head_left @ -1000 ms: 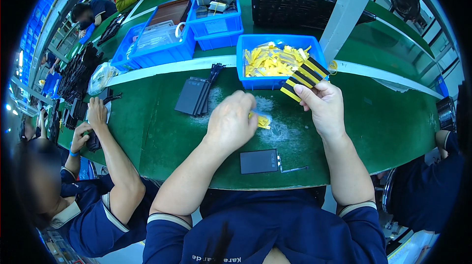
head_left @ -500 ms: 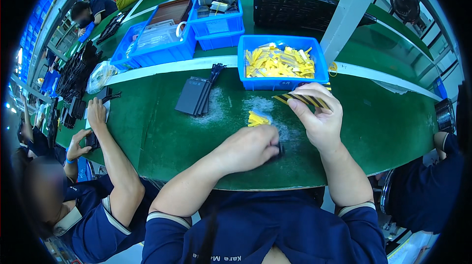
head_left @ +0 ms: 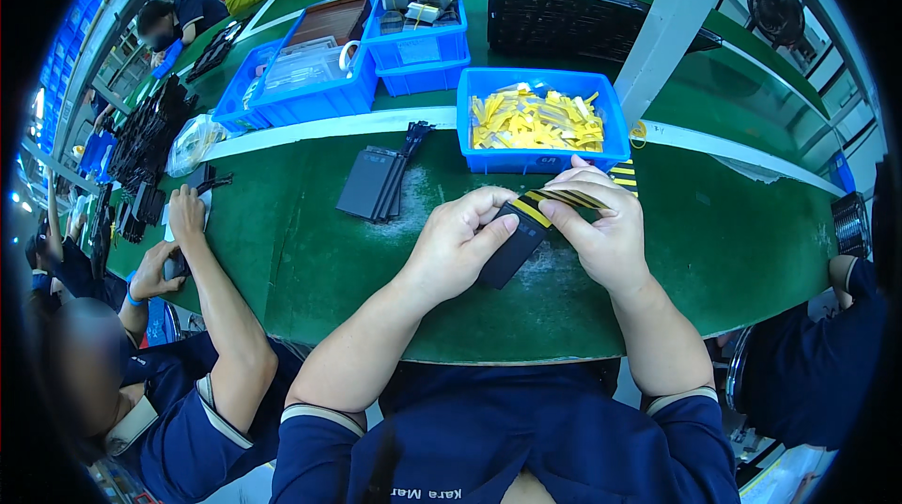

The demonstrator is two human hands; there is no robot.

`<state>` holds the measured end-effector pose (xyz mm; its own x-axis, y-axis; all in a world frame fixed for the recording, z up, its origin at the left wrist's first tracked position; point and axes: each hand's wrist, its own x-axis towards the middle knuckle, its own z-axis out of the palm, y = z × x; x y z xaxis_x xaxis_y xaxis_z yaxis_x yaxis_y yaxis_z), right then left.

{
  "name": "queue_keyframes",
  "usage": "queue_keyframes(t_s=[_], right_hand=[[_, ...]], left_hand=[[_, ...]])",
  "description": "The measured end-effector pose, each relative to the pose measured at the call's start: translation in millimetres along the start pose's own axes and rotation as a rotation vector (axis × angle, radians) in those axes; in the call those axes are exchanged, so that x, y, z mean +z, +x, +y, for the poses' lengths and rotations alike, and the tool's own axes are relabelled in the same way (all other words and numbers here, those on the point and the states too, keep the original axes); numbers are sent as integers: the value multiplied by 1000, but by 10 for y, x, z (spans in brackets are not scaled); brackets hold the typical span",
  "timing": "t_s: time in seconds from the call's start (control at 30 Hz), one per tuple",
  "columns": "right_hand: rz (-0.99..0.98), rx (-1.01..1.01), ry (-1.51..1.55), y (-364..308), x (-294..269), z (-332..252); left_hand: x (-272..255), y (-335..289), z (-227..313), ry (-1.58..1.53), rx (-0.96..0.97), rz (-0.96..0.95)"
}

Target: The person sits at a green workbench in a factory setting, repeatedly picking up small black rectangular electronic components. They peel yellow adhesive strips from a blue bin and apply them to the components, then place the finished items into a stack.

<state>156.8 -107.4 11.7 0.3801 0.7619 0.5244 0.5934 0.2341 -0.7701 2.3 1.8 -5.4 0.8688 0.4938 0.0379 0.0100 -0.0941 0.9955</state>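
Observation:
My left hand (head_left: 460, 239) grips a flat black rectangular pack (head_left: 512, 255) by its upper left side, thumb on top, tilted over the table. My right hand (head_left: 601, 232) pinches a yellow-and-black striped strip (head_left: 568, 198), one end of which lies across the upper edge of the pack. Both thumbs are close together at the strip. Left of my hands, several similar black packs (head_left: 369, 186) lie fanned in a stack, with dark leads (head_left: 413, 136) at their far end. Beyond my hands stands a blue bin (head_left: 507, 162) full of yellow strips (head_left: 536, 119).
Another striped piece (head_left: 625, 177) shows beside the bin. A white metal post (head_left: 672, 34) rises behind it. More blue bins (head_left: 315, 100) stand at the back left. A co-worker's hands (head_left: 169, 241) work at the left, near a heap of black parts (head_left: 146, 142).
My left hand has lifted a black pack off the table and brought it up to the strip. My right hand has turned inward, and the strip now meets the pack.

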Motion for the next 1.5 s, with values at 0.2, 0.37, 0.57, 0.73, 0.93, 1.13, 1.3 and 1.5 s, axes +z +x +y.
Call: queue_keyframes(t_s=[0.2, 0.37, 0.57, 0.73, 0.93, 1.13, 1.3, 1.5], right_hand=[[-17, -60, -55, -7, -4, 34], [1, -88, -126, -8, 13, 8], [33, -165, -249, -13, 38, 4], [40, -149, -298, -52, 95, 23], [16, -201, -380, -33, 73, -42], [-9, -322, -509, -10, 15, -103], [-25, -517, -620, -18, -15, -204], [93, -413, -399, -12, -64, -130]], left_hand=[[19, 14, -17, 31, 58, 44], [24, 15, -61, -11, 69, 54], [11, -3, 9, 70, 20, 12], [46, -16, 39, 283, 65, 41], [32, -47, 66, 319, 91, 54], [5, -21, 83, 264, 86, 109], [-28, -16, 63, 292, 131, 136], [-14, 8, -14, 129, 94, 76]])
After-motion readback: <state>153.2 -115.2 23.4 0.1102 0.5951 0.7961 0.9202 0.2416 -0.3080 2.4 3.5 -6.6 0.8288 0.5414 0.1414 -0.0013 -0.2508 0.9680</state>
